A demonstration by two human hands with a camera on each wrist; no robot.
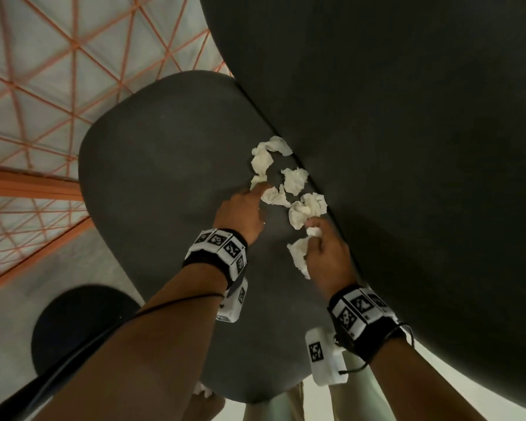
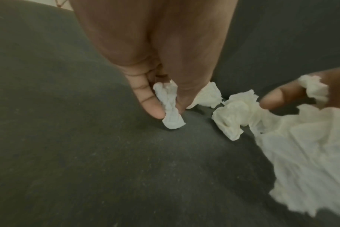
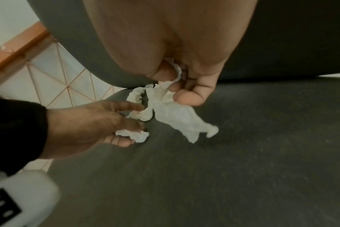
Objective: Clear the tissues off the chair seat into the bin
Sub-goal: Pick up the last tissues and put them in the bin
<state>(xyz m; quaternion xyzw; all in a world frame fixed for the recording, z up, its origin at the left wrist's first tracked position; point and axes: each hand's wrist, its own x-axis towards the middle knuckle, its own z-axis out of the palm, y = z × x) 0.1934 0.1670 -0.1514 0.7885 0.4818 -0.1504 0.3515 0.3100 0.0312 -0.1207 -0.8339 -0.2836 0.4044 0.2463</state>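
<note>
seen from above, crumpled white tissues lie strewn along the back of a dark chair seat, a line running from twelve to five o'clock beside the backrest. left hand pinches a small scrap between thumb and finger; loose pieces lie just beyond at one o'clock. right hand, curled, grips a larger wad. a dark round shape, perhaps the bin, sits at seven o'clock.

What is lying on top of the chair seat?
Crumpled tissues lie on the chair seat near the backrest; both hands cover some, so more may be hidden.
</note>
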